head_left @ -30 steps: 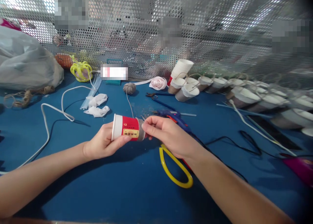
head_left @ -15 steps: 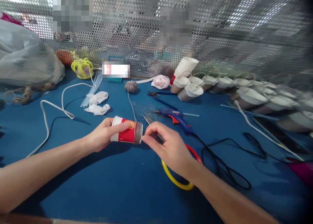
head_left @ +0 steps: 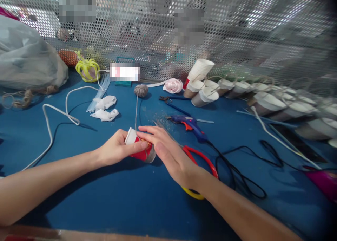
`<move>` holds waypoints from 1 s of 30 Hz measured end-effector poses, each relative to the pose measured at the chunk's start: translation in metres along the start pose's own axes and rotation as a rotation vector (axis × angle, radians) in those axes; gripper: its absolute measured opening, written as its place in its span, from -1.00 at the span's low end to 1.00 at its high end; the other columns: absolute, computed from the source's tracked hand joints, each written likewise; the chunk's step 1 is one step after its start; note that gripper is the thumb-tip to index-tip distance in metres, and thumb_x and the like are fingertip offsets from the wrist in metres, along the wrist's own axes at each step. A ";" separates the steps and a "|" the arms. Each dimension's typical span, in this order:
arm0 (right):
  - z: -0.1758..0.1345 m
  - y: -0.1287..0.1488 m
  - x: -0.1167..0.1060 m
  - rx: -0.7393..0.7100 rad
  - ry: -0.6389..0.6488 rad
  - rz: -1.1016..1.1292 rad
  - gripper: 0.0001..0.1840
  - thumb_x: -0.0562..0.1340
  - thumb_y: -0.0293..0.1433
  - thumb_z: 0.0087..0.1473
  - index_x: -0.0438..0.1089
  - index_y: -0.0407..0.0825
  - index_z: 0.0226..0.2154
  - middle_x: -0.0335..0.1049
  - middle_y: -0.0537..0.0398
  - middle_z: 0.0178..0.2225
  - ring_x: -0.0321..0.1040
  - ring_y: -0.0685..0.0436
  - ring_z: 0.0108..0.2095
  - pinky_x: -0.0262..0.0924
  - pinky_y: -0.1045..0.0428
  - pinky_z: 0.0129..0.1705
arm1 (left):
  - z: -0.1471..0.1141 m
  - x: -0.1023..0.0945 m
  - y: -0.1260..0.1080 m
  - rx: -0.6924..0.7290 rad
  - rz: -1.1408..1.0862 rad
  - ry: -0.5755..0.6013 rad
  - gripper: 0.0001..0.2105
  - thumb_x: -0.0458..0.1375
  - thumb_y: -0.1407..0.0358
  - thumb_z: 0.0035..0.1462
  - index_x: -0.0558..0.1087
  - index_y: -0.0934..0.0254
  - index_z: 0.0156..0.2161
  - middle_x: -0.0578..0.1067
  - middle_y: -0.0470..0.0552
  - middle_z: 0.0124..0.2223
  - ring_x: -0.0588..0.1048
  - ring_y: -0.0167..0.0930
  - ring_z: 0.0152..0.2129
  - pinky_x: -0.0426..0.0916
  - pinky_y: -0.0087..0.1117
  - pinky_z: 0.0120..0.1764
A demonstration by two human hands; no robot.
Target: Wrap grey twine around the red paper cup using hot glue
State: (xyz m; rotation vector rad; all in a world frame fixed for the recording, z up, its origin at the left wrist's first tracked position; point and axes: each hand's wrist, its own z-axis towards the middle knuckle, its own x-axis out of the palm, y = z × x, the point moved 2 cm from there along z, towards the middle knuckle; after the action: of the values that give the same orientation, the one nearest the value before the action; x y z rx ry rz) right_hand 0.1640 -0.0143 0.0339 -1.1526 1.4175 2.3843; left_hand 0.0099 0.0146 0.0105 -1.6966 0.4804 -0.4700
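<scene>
My left hand (head_left: 112, 150) is closed around a red and white paper cup (head_left: 138, 154), its thumb lying along the side. The cup lies tilted, and a grey yarn band (head_left: 151, 155) wraps its right end. From the cup a strand runs up to a small grey yarn ball (head_left: 141, 90) on the table. My right hand (head_left: 172, 155) is open, fingers stretched out flat across the cup by the strand; the fingers partly cover the cup. Beneath my right hand lie scissors (head_left: 202, 156) with red and yellow handles, partly hidden.
A blue glue gun (head_left: 188, 123) with a black cord lies right of the hands, pliers (head_left: 175, 105) behind it. Several wrapped cups (head_left: 205, 97) line the right back. White scraps (head_left: 105, 109) and a white cable (head_left: 56, 111) are left. Perforated metal (head_left: 152, 33) stands behind.
My right hand has gone from pinching near the cup's banded end to lying stretched over the cup. The cup has tilted and shifted slightly right; the strand now runs straighter.
</scene>
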 end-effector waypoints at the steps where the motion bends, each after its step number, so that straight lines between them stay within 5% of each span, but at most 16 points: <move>1: 0.000 0.001 0.001 0.005 0.014 0.024 -0.54 -0.18 -0.31 0.24 0.21 -0.08 0.05 0.17 -0.04 0.09 0.00 -0.07 0.13 -0.12 -0.12 0.17 | 0.000 0.000 0.000 0.000 0.001 -0.011 -0.75 0.17 0.21 -0.09 0.38 0.38 -0.60 0.25 -0.19 -0.66 0.13 -0.61 -0.69 0.05 -0.55 -0.60; 6: 0.003 0.001 -0.011 0.073 -0.053 0.056 -0.58 -0.12 -0.25 0.21 0.30 -0.05 -0.05 0.26 -0.03 0.03 0.14 -0.07 0.06 0.01 -0.08 0.11 | 0.001 -0.001 0.000 -0.038 -0.019 -0.078 -0.70 0.18 0.18 -0.13 0.32 0.36 -0.67 0.20 -0.21 -0.70 0.08 -0.63 -0.72 0.01 -0.56 -0.62; 9: 0.002 -0.017 -0.044 0.328 -0.268 -0.030 -0.62 -0.04 -0.17 0.16 0.33 -0.06 -0.22 0.43 -0.02 -0.22 0.37 -0.08 -0.22 0.27 0.00 -0.18 | 0.002 -0.005 0.001 -0.084 -0.016 -0.140 -0.70 0.19 0.15 -0.14 0.33 0.36 -0.66 0.28 -0.17 -0.69 0.14 -0.61 -0.72 0.02 -0.55 -0.62; 12: -0.004 -0.046 -0.084 0.649 -0.452 -0.322 -0.64 -0.07 -0.20 0.17 0.30 -0.07 -0.28 0.43 -0.03 -0.29 0.39 -0.07 -0.33 0.28 0.04 -0.30 | 0.004 -0.009 0.003 -0.097 -0.021 -0.170 -0.73 0.20 0.15 -0.13 0.41 0.37 -0.57 0.39 -0.12 -0.61 0.24 -0.58 -0.67 0.08 -0.55 -0.58; 14: -0.010 -0.066 -0.101 0.747 -0.457 -0.421 -0.73 0.02 -0.27 0.13 0.33 -0.09 -0.38 0.43 -0.07 -0.36 0.38 -0.15 -0.32 0.24 -0.03 -0.26 | 0.006 -0.012 0.004 -0.098 0.016 -0.202 -0.71 0.19 0.13 -0.13 0.40 0.37 -0.57 0.37 -0.13 -0.63 0.22 -0.58 -0.68 0.06 -0.55 -0.59; 17: -0.015 -0.091 -0.105 0.866 -0.291 -0.446 -0.89 0.24 -0.37 -0.04 0.37 -0.09 -0.48 0.42 -0.01 -0.43 0.37 -0.18 -0.33 0.23 -0.06 -0.24 | 0.007 -0.015 0.004 -0.109 0.055 -0.245 -0.69 0.19 0.11 -0.13 0.35 0.36 -0.63 0.30 -0.16 -0.68 0.16 -0.59 -0.72 -0.01 -0.54 -0.63; 21: -0.016 -0.111 -0.093 0.940 -0.183 -0.388 -0.72 0.13 -0.31 0.11 0.30 -0.06 -0.12 0.31 0.00 -0.11 0.31 -0.09 -0.19 0.26 -0.09 -0.19 | 0.007 -0.016 0.005 -0.118 0.058 -0.248 -0.68 0.18 0.10 -0.13 0.36 0.36 -0.60 0.31 -0.15 -0.67 0.18 -0.58 -0.71 0.02 -0.54 -0.62; 26: -0.018 -0.102 -0.090 0.915 -0.310 -0.196 -0.73 0.25 -0.43 -0.09 0.30 -0.11 -0.24 0.40 0.04 -0.42 0.37 -0.10 -0.42 0.28 0.00 -0.35 | 0.009 -0.017 0.008 -0.103 0.065 -0.233 -0.69 0.17 0.10 -0.11 0.38 0.37 -0.59 0.35 -0.12 -0.63 0.22 -0.56 -0.68 0.06 -0.54 -0.59; 30: -0.021 -0.067 -0.087 0.765 -0.360 0.072 -0.73 0.19 -0.34 -0.07 0.26 -0.02 -0.24 0.40 0.12 -0.40 0.37 0.00 -0.46 0.28 0.09 -0.40 | 0.011 -0.018 0.007 -0.111 0.075 -0.223 -0.70 0.17 0.13 -0.10 0.39 0.37 -0.58 0.35 -0.13 -0.63 0.23 -0.57 -0.67 0.09 -0.54 -0.57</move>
State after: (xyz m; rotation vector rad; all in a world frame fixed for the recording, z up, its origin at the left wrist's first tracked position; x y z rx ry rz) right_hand 0.2672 0.0279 0.0402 -0.4570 1.9621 1.6695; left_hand 0.0007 0.0319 0.0007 -1.8061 0.4114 -0.1991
